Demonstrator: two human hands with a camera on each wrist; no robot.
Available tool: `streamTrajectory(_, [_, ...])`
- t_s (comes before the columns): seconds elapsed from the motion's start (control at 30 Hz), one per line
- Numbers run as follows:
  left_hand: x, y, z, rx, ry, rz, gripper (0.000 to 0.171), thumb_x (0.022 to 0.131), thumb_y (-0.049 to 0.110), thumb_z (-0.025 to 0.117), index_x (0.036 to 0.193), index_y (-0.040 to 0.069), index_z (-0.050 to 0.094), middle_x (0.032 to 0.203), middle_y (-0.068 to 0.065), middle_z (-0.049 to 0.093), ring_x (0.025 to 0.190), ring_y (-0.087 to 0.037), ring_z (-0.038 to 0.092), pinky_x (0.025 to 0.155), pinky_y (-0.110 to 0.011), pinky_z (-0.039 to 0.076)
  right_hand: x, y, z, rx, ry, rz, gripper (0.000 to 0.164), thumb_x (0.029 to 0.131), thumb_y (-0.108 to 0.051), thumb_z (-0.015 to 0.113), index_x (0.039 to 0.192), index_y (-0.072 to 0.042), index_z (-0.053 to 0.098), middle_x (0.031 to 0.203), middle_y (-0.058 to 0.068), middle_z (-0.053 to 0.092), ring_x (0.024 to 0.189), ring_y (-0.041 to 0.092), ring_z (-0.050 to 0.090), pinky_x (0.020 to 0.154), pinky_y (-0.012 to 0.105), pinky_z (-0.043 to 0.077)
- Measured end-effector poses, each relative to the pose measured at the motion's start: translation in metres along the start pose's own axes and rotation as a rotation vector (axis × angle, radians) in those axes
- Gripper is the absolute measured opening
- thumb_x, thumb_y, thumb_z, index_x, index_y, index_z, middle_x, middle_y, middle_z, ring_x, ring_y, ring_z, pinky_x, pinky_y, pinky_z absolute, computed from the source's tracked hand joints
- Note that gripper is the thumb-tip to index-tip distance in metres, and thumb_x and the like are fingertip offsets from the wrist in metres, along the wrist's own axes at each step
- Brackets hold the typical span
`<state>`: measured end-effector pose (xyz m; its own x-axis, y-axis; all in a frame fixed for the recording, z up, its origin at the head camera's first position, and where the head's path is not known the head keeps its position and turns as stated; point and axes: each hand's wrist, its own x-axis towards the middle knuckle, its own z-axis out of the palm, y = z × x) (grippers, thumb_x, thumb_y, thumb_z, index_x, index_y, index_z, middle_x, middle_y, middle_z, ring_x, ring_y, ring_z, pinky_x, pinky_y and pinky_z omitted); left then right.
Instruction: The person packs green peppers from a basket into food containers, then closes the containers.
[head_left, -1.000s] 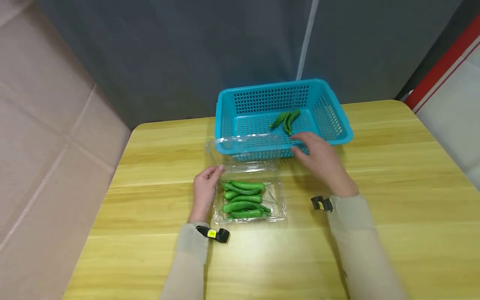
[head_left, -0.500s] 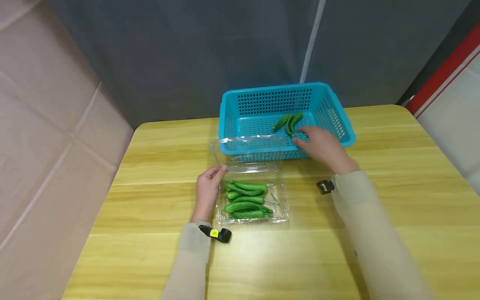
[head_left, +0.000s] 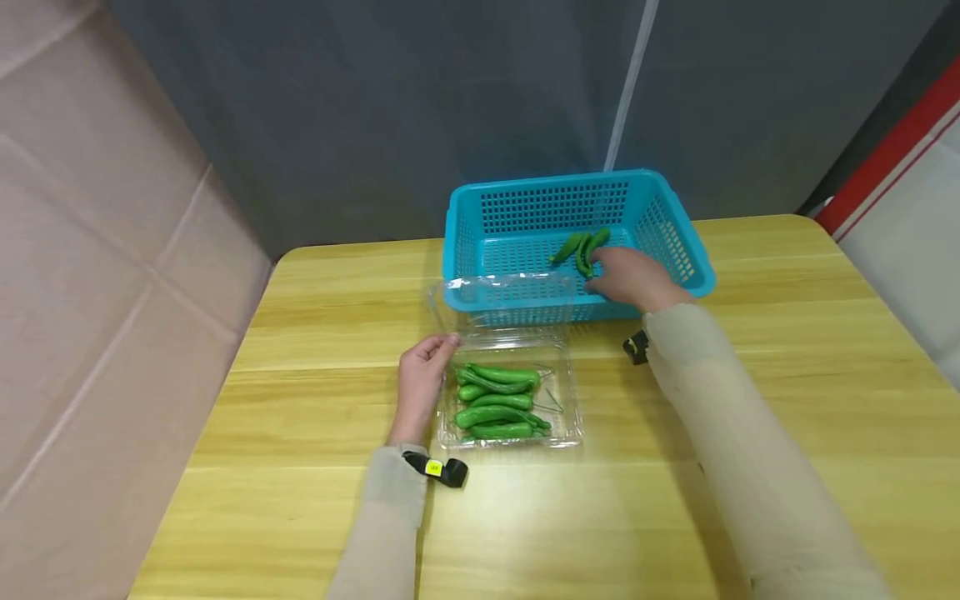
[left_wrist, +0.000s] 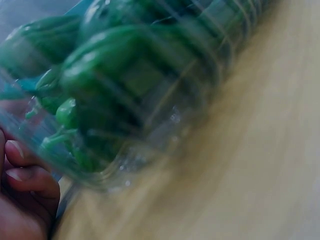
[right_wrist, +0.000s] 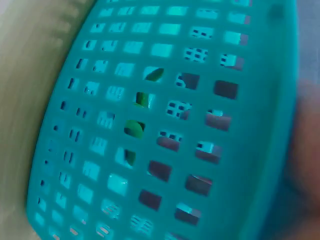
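My left hand [head_left: 422,379] pinches the left edge of a clear plastic clamshell container [head_left: 573,429] near its hinge, thumb against forefinger. Several green peppers [head_left: 498,414] lie side by side in its base, and its transparent lid [head_left: 510,321] stands raised at the back. In the left wrist view, curled fingers [left_wrist: 32,182] show beside the container wall. My right hand [head_left: 633,277] reaches over the front rim of a blue plastic basket [head_left: 525,190], thumb and forefinger apart at the near ends of green peppers [head_left: 585,250]. In the right wrist view, the basket wall mostly hides the hand.
Both containers stand on a wood-grain table [head_left: 315,333], the basket behind and slightly right of the clamshell. The raised lid overlaps the basket's front wall in the head view. A dark grey panel [head_left: 412,108] rises behind the table, and a padded beige surface [head_left: 97,292] flanks its left.
My right hand has moved forward and down into the basket, reaching the peppers there. My left hand stays at the clamshell's edge. The head view has shifted slightly.
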<state>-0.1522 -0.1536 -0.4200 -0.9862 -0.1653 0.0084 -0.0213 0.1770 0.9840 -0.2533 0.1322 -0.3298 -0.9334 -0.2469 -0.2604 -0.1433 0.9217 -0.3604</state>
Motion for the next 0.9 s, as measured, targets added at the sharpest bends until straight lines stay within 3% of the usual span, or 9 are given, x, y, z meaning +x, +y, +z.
streamTrajectory(0.17, [0.002,-0.002,-0.001,-0.015,-0.003,-0.006,0.032,0.085,0.032,0.061,0.095,0.003,0.067,0.051,0.000,0.042,0.038,-0.006,0.032,0.035,-0.021,0.028,0.013,-0.003,0.001,-0.006,-0.079,0.009,0.054,0.088,-0.025,0.053,0.134,-0.004,0.036,0.135,0.018,0.036,0.118,0.039,0.036,0.089,0.055,0.033])
streamTrajectory(0.23, [0.005,-0.010,-0.001,-0.020,-0.004,-0.008,0.034,0.083,0.038,0.061,0.094,0.006,0.068,0.051,0.001,0.043,0.038,-0.006,0.032,0.034,-0.021,0.028,0.019,-0.002,0.002,-0.016,-0.105,0.002,0.051,0.089,-0.022,0.051,0.135,-0.004,0.036,0.135,0.018,0.037,0.116,0.037,0.038,0.088,0.053,0.035])
streamTrajectory(0.37, [0.011,-0.028,0.000,-0.002,0.012,-0.005,0.038,0.078,0.050,0.061,0.090,0.015,0.069,0.052,0.001,0.042,0.040,-0.009,0.032,0.035,-0.023,0.028,0.027,0.002,0.005,-0.056,-0.139,-0.033,0.043,0.087,-0.014,0.047,0.128,-0.003,0.043,0.123,0.017,0.047,0.096,0.030,0.046,0.077,0.046,0.038])
streamTrajectory(0.47, [0.011,-0.034,0.002,0.005,0.019,0.000,0.040,0.077,0.054,0.060,0.089,0.017,0.069,0.052,0.001,0.042,0.040,-0.010,0.032,0.035,-0.023,0.028,0.032,0.006,0.009,-0.074,-0.159,-0.068,0.041,0.085,-0.011,0.048,0.125,-0.002,0.046,0.120,0.018,0.049,0.094,0.030,0.047,0.078,0.045,0.040])
streamTrajectory(0.63, [0.009,-0.029,0.001,-0.023,-0.012,-0.026,0.039,0.079,0.048,0.061,0.093,0.011,0.068,0.053,0.001,0.043,0.039,-0.009,0.032,0.034,-0.022,0.029,0.036,0.008,0.012,-0.077,-0.170,-0.102,0.046,0.083,-0.008,0.047,0.128,0.002,0.044,0.128,0.022,0.044,0.106,0.033,0.047,0.083,0.047,0.041])
streamTrajectory(0.9, [-0.001,-0.005,0.002,-0.027,-0.009,-0.008,0.030,0.085,0.030,0.060,0.094,0.002,0.066,0.053,-0.003,0.044,0.038,-0.005,0.031,0.035,-0.020,0.028,0.046,0.010,0.011,-0.126,-0.229,-0.101,0.047,0.082,-0.009,0.048,0.128,0.000,0.044,0.129,0.020,0.043,0.107,0.031,0.045,0.081,0.044,0.040])
